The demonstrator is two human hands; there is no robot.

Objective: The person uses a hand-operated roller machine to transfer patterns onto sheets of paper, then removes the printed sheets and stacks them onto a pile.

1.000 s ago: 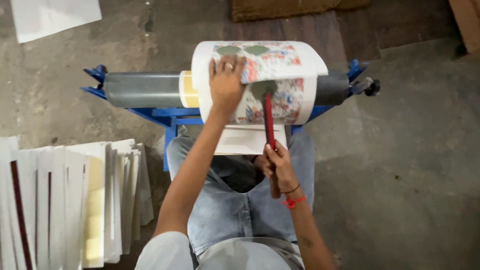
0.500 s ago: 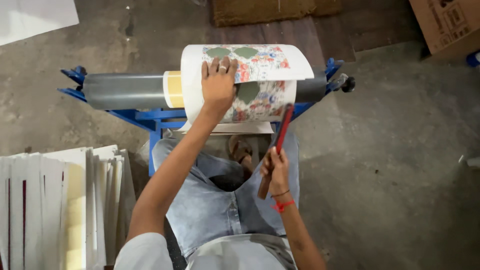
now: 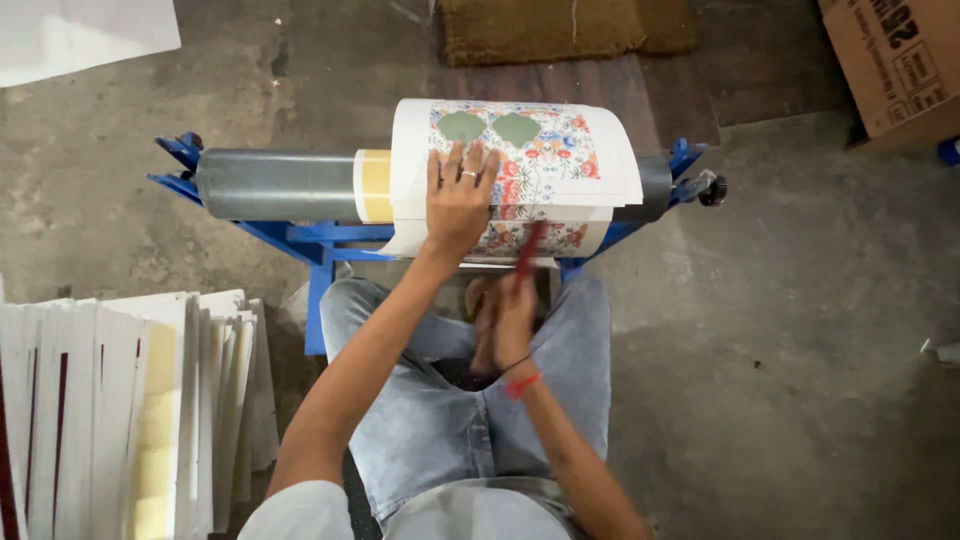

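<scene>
Now I see my left hand [image 3: 458, 200] pressed flat, fingers spread, on the flowery paper sheet [image 3: 520, 165] that curves over the grey roller [image 3: 275, 185] on its blue stand [image 3: 318, 250], while my right hand [image 3: 512, 322] grips a blurry red stick [image 3: 530, 250] just below the sheet.

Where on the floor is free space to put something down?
Bare concrete floor lies right of the blue stand, below the cardboard box. Crowded: left, with stacked white sheets.
</scene>
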